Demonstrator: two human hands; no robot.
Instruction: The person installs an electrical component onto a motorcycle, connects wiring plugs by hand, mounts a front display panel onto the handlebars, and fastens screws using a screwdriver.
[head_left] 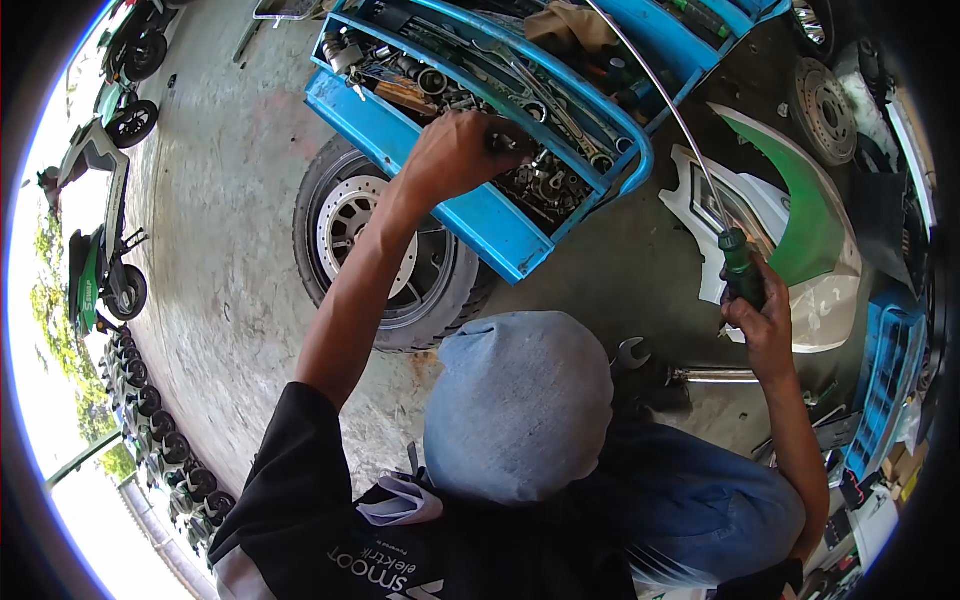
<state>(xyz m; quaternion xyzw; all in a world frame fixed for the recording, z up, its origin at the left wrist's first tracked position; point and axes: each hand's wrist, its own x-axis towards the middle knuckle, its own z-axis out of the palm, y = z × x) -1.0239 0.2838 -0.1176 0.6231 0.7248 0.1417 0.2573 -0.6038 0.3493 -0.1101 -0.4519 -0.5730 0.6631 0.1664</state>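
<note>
My left hand (460,155) is over the lower tray of a blue metal toolbox (425,160), among small metal parts and sockets (545,185). Its fingers are bent, and what they hold, if anything, is hidden in shadow. On the right, my right hand (762,318) is wrapped round the green handle of a long screwdriver (740,262). The screwdriver's thin shaft points up and left across the toolbox's right part. Wrenches (560,115) lie in the upper tray, beyond my left hand.
A wheel with a brake disc (365,235) lies on the floor below the toolbox. White and green fairing panels (810,225) are at the right, near another disc (822,110). A large wrench (630,355) lies by my knee (525,405). Scooters (100,200) stand far left.
</note>
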